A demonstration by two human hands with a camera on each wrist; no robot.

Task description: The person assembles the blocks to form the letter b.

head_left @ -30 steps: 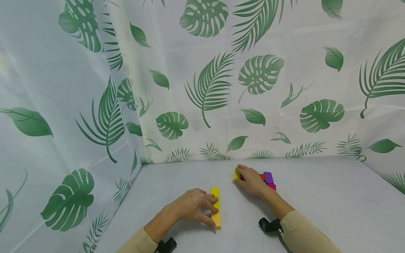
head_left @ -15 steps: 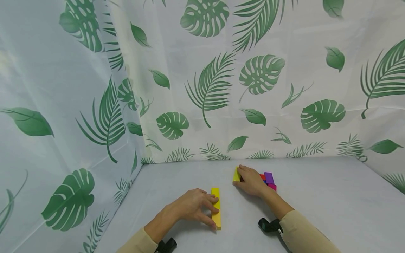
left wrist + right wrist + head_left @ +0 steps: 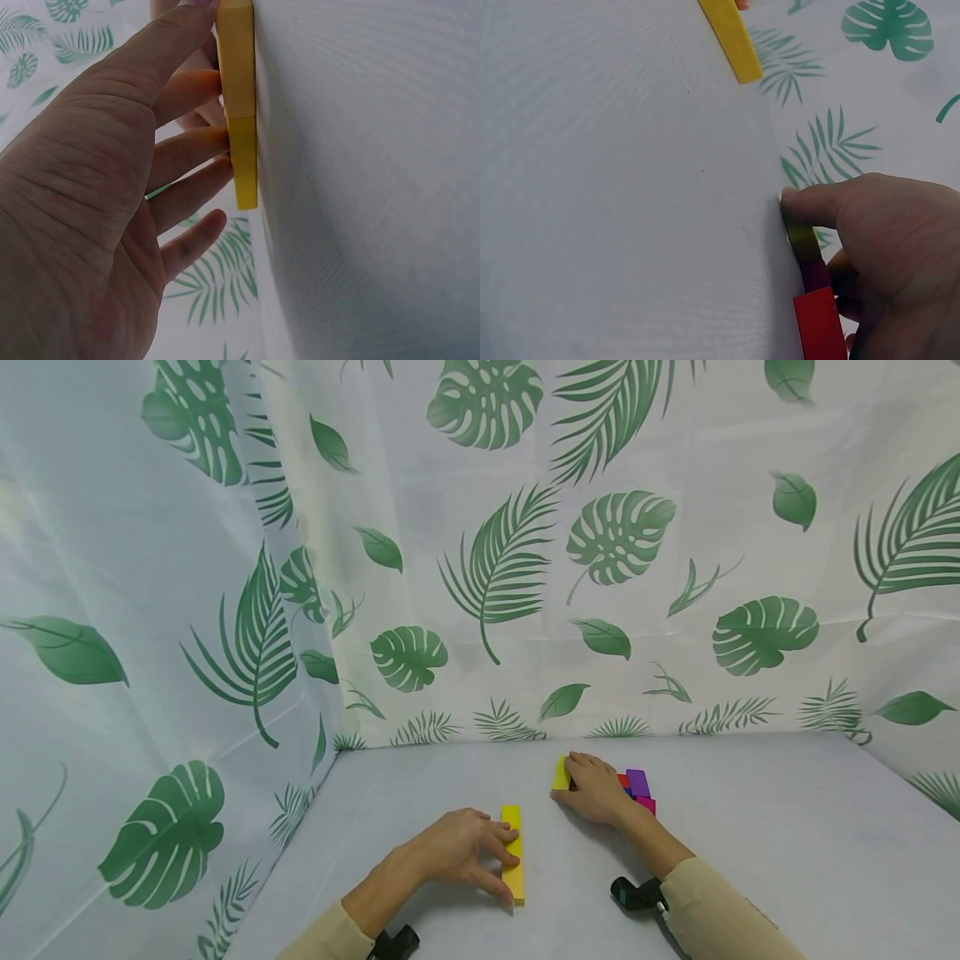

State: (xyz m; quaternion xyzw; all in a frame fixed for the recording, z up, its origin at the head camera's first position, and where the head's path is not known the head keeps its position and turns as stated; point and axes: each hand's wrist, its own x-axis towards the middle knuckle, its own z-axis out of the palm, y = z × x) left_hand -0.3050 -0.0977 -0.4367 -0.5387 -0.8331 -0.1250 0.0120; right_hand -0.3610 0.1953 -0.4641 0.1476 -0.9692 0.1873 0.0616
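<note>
My left hand (image 3: 465,847) touches a yellow strip (image 3: 516,881) on the table, its thumb by the near end and other fingertips along it. In the left wrist view a seam shows the strip as two yellow blocks (image 3: 242,161) end to end; those fingers are fairly straight and the little finger stands free. My right hand (image 3: 596,789) pinches a shorter yellow block (image 3: 561,773), thumb at its near end, fingers at the far end. In the right wrist view that yellow block (image 3: 802,244) adjoins a dark purple block (image 3: 815,276), with a red block (image 3: 820,322) nearer.
Right of my right hand, partly hidden, lie a purple block (image 3: 637,782), a magenta block (image 3: 645,807) and bits of red and blue. A leaf-patterned curtain (image 3: 510,693) bounds the white table (image 3: 420,777) at back and left. Both wrists carry black cameras (image 3: 633,894).
The right hand has shifted very slightly to the right, leaving a little more of its yellow block in sight. The left hand and the yellow strip stay put.
</note>
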